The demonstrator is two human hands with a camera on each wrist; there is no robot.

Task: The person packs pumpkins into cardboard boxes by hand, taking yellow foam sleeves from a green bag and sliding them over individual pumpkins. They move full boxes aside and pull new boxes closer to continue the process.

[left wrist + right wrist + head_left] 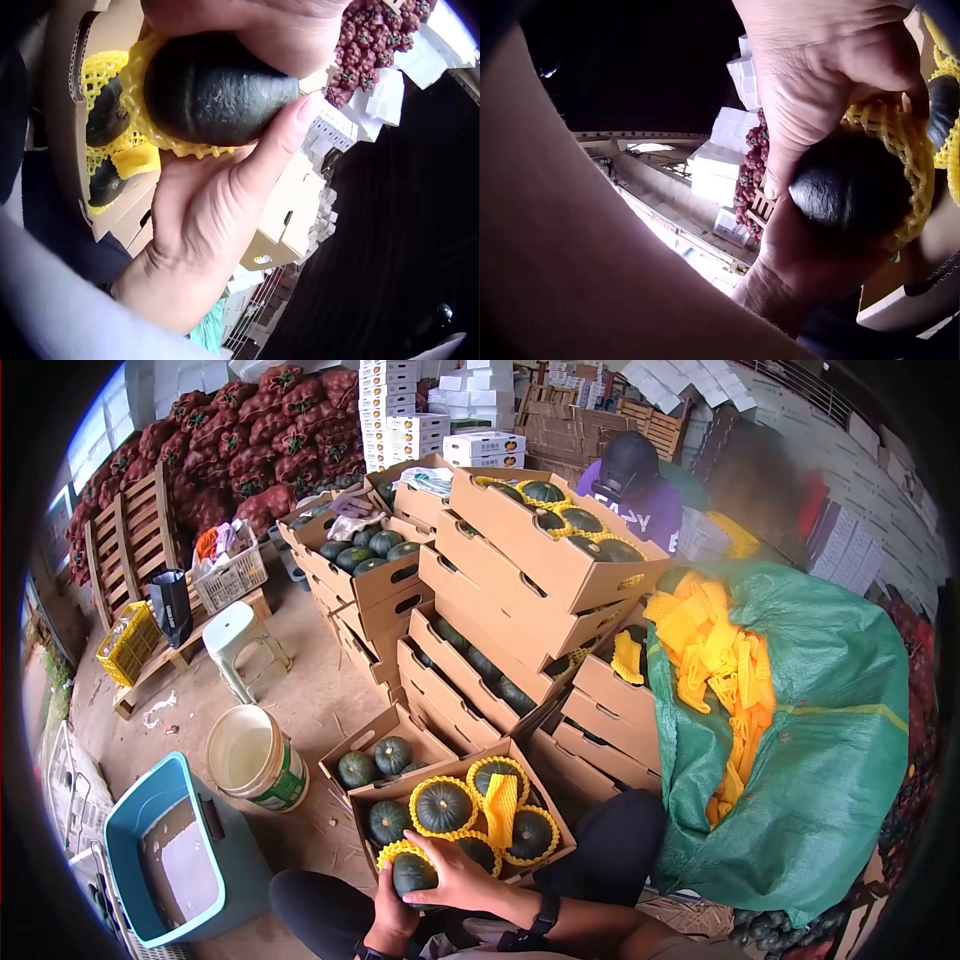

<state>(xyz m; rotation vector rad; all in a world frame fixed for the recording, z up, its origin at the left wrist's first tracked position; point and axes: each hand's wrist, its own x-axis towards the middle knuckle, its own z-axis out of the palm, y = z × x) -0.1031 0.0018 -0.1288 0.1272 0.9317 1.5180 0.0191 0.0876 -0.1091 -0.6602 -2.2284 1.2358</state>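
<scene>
Two hands, left hand (392, 916) and right hand (458, 880), grip one dark squash (413, 875) by the near edge of the box (566, 846); I'd cradle it gently, easing the yellow net (133, 84) evenly around it

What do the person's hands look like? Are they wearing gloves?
No gloves! The left hand and right hand are both bare. There's a dark band round the right wrist and a dark strap at the left one. No sleeve covers the right forearm near the wrist.
</scene>
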